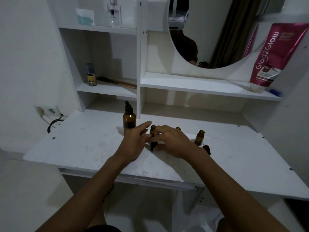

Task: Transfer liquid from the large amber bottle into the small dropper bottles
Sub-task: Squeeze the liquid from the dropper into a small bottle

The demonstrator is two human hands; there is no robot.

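The big amber bottle (129, 118) is standing upright at the back of the white desk (80, 144), its black dropper cap on, just in front of the shelf divider (138, 64). Everything else is placed from it.

Just right of the big bottle, a small bottle (152, 129) is standing open-necked between both hands. The left hand (135, 139) is lying in front of the big bottle, fingers stretched out loosely and spread, the fingertips resting against the small bottle's lower part; whether it is gripping it, I cannot tell. The right hand (172, 141) is hovering further right, fingers curled narrow, thumb and forefinger pinching at the small bottle's side. A dark dropper cap (153, 146) is showing below the small bottle, under the right thumb.

A second small bottle (177, 128) is peeking out behind the right hand's knuckles, mostly hidden. Further right again a third small bottle (199, 137) is standing open and apart from the hand, with another black cap (207, 149) lying just in front of it.

Above the big bottle, on the shelf to its left, a yellow-labelled spray can (91, 75) is standing beside a comb (117, 82). Far up to the right, a pink tube (274, 54) is leaning near the round mirror (217, 30)
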